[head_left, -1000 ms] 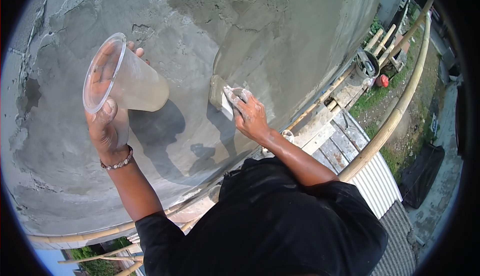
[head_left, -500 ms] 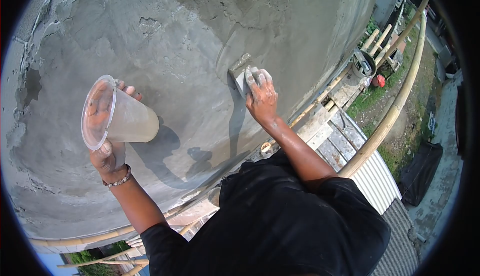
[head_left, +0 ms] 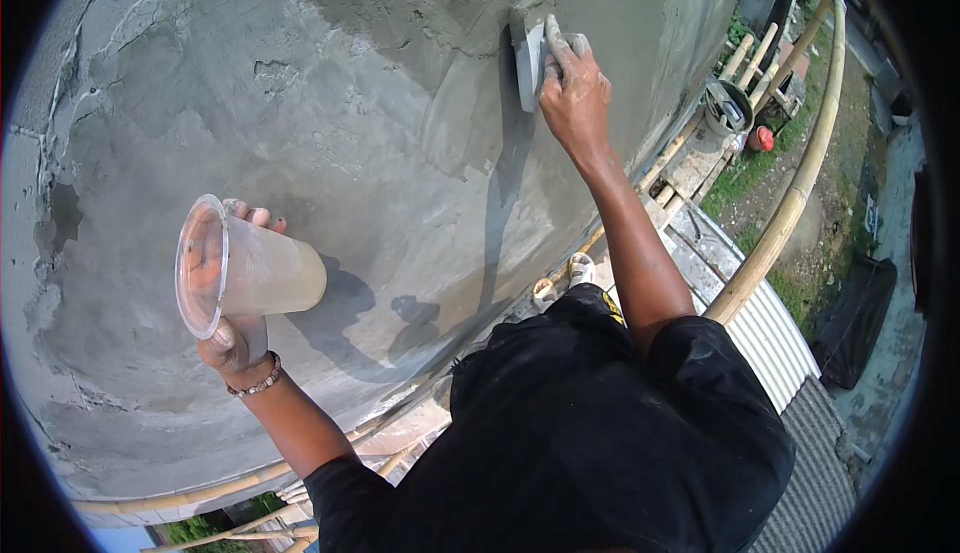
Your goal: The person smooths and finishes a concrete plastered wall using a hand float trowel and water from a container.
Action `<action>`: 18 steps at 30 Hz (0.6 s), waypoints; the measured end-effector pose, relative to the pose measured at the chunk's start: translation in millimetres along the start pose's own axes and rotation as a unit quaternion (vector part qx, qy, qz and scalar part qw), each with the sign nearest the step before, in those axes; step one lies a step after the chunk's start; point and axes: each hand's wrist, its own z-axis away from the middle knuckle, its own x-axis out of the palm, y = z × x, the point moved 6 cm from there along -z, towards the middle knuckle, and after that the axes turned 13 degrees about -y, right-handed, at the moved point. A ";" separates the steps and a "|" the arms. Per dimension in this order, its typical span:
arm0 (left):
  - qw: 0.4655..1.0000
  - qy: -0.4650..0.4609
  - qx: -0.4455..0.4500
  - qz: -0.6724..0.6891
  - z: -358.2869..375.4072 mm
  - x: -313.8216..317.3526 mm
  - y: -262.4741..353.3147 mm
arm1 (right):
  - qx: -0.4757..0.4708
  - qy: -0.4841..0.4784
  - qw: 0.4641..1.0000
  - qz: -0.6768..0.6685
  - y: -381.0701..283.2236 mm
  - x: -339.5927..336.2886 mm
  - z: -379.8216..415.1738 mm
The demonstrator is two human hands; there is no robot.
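Observation:
My left hand (head_left: pixel 230 343) is wrapped round a clear plastic cup (head_left: pixel 270 268) with cloudy, pale liquid in its lower part. The cup appears sideways in the view, in front of the grey plastered wall (head_left: pixel 380 143). Higher up, my right hand (head_left: pixel 575 93) grips a plastering trowel (head_left: pixel 532 53), its flat face against the wall and its edge pale. The index finger stretches along the trowel, and the handle is mostly hidden by the hand. Wet, darker plaster lies around the trowel.
A bamboo rail (head_left: pixel 800 193) curves along the right. Beyond the planks (head_left: pixel 690 168) stand a bucket (head_left: pixel 728 108) and a red object (head_left: pixel 762 139). Corrugated roofing (head_left: pixel 770 343) lies below at the right. My sandalled feet (head_left: pixel 580 270) show near the wall's base.
My right hand and the trowel have moved up and to the right along the wall. The cup in my left hand sits slightly lower and further right in view.

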 end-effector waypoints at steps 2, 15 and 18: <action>1.000 -0.016 -0.002 0.005 -2.8 -2.8 -2.5 | -0.061 -0.003 0.998 0.001 -16.2 33.6 46.8; 1.000 -0.017 -0.003 0.006 -32.4 26.4 -6.4 | 0.098 -0.006 0.985 -0.143 74.5 -9.6 4.3; 0.998 -0.060 0.003 -0.006 -25.9 19.8 -9.3 | 0.060 0.001 0.994 -0.090 66.7 -1.2 6.4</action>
